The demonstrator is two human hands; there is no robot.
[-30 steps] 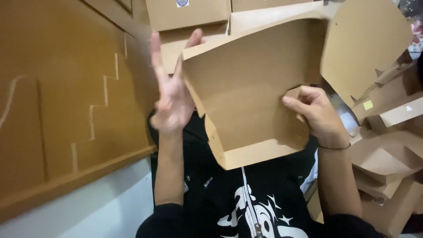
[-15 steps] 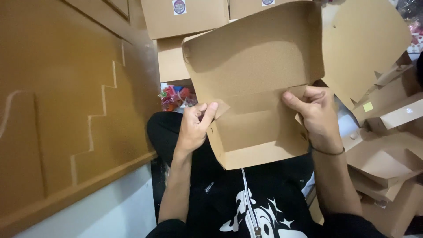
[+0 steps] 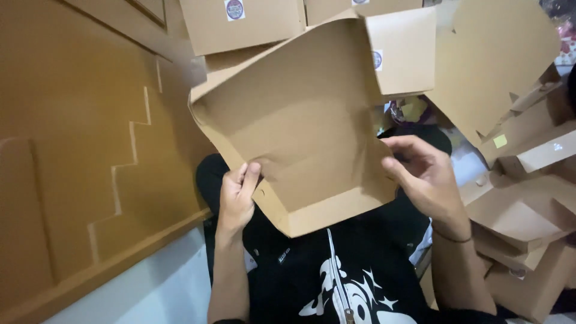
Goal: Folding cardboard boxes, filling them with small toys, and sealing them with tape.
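Note:
I hold a brown cardboard box blank, half folded into a tray shape, tilted in front of my chest. My left hand grips its lower left edge, thumb on the inner face. My right hand is at its right edge, fingers curled against the side flap; its grip is partly hidden. The box's short front wall is folded up toward me.
Stacked brown boxes with round stickers stand behind. A pile of flat and folded cardboard pieces lies at the right. A brown wooden panel with stepped grooves fills the left. My black printed jacket is below.
The box has swung left and tilted. My left hand went from raised and open, to pinching a corner flap, to gripping the lower left edge. My right hand stayed at the right edge.

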